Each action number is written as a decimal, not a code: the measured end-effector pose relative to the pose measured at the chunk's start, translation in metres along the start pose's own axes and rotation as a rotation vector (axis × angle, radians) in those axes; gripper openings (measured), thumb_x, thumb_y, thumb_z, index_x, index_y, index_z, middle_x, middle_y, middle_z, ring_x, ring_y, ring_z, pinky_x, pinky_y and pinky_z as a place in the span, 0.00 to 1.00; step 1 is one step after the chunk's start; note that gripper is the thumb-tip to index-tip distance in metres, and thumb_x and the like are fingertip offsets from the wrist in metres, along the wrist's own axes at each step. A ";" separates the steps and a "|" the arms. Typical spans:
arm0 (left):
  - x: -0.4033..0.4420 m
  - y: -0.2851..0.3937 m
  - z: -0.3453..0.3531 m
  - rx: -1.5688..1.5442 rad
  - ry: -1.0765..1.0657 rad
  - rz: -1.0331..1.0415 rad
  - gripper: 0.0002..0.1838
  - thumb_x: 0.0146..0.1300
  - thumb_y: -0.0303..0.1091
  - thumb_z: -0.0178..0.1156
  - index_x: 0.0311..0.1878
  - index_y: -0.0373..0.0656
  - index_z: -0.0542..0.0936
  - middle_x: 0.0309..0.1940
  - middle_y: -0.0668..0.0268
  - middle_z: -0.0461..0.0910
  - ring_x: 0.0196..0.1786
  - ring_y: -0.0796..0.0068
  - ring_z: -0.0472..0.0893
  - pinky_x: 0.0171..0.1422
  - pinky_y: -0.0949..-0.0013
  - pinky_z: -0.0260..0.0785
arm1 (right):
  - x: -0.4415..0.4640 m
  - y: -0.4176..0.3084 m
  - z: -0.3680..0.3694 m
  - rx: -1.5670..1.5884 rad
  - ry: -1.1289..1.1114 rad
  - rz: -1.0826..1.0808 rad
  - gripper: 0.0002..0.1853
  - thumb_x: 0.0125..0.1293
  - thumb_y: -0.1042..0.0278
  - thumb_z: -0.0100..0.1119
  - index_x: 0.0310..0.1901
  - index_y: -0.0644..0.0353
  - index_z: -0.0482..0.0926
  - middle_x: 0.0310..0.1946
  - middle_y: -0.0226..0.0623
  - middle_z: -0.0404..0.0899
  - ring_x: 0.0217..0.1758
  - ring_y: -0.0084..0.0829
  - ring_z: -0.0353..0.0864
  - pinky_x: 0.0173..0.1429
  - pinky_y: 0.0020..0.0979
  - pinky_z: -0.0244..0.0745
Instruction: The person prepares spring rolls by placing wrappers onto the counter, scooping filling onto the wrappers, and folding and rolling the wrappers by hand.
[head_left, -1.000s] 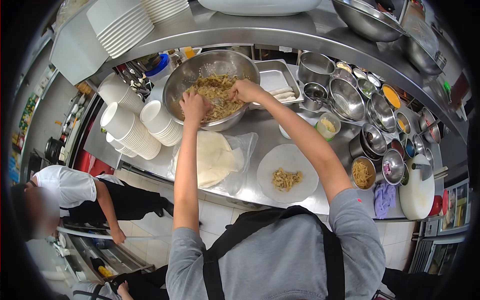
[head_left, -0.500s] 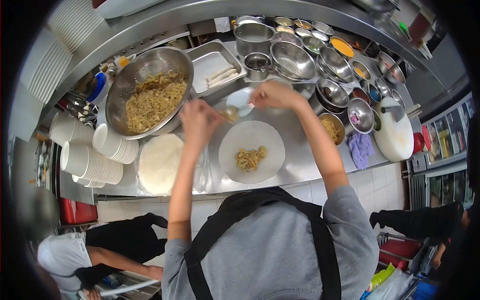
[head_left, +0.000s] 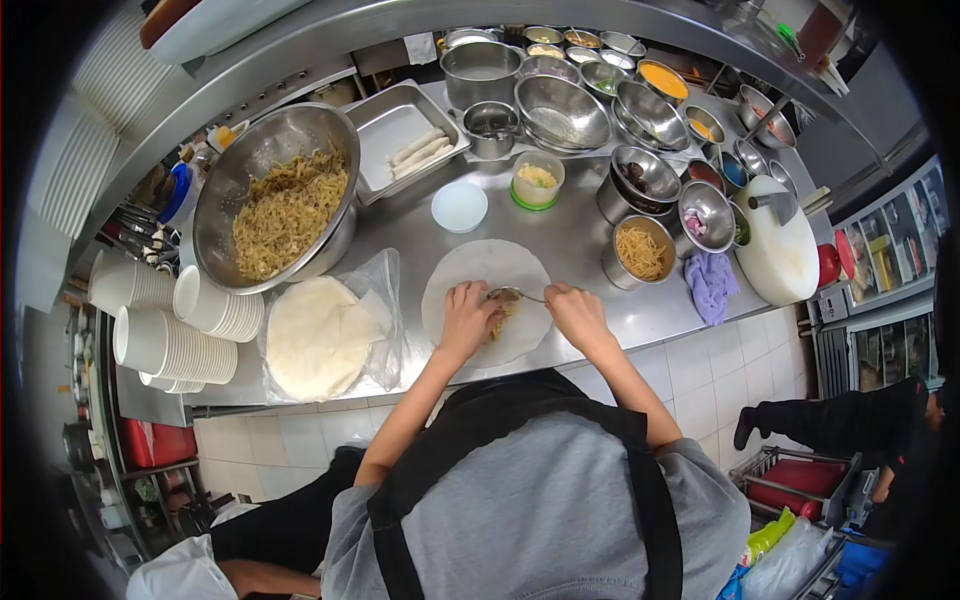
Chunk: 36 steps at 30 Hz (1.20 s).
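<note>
A round pale wrapper [head_left: 450, 280] lies flat on the steel counter in front of me, with a small heap of shredded brownish filling [head_left: 504, 326] on it. My right hand [head_left: 577, 318] is closed around the handle of a metal spoon [head_left: 532, 297], whose bowl points left over the filling. My left hand [head_left: 467, 320] is on the wrapper's left side, its bent fingers partly apart and reaching to the filling beside the spoon's bowl. Those fingertips partly hide the heap. Just beyond the wrapper sits a small bowl of whitish liquid [head_left: 460, 207].
A large steel bowl of filling [head_left: 290, 210] stands at left, near stacked white containers [head_left: 175, 345] and a bagged wrapper stack [head_left: 320, 340]. Pale rolls [head_left: 420, 152] lie in a tray [head_left: 375, 130]. A green-based tub [head_left: 538, 180] and a shreds-filled pot [head_left: 642, 252] stand right. Another person is lower left.
Both hands have come down from beyond the wrapper onto it. The spoon now lies over the filling in my right hand. The green-based tub shows fully. The person at lower left has shifted.
</note>
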<state>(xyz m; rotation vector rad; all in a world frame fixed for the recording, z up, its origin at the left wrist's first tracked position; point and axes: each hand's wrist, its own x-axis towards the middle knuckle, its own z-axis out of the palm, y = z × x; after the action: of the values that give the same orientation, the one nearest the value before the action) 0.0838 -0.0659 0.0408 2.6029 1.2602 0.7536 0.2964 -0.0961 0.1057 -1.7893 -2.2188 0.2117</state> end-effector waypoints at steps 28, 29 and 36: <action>-0.070 -0.042 -0.041 -0.219 0.220 -0.465 0.07 0.49 0.31 0.70 0.33 0.50 0.85 0.43 0.65 0.74 0.52 0.61 0.67 0.59 0.61 0.60 | 0.245 -0.217 0.007 0.177 0.338 -0.781 0.07 0.55 0.72 0.56 0.32 0.55 0.84 0.35 0.39 0.80 0.42 0.42 0.80 0.43 0.43 0.74; -0.068 -0.042 -0.040 -0.211 0.205 -0.454 0.07 0.48 0.31 0.70 0.33 0.51 0.85 0.43 0.65 0.74 0.51 0.60 0.68 0.58 0.61 0.61 | 0.238 -0.206 0.003 0.205 0.467 -0.818 0.06 0.55 0.72 0.57 0.32 0.54 0.84 0.35 0.37 0.79 0.43 0.40 0.79 0.44 0.43 0.73; -0.065 -0.045 -0.008 -0.215 0.158 -0.354 0.08 0.48 0.31 0.69 0.34 0.52 0.84 0.42 0.67 0.73 0.50 0.60 0.68 0.54 0.58 0.62 | 0.138 -0.041 0.040 0.575 0.163 -0.360 0.03 0.53 0.68 0.65 0.30 0.52 0.82 0.35 0.34 0.77 0.46 0.41 0.74 0.47 0.41 0.70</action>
<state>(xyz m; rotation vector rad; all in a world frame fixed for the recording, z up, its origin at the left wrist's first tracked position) 0.0153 -0.0876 0.0080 2.1081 1.5326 0.9752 0.2191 0.0320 0.0974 -1.0543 -2.0405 0.5386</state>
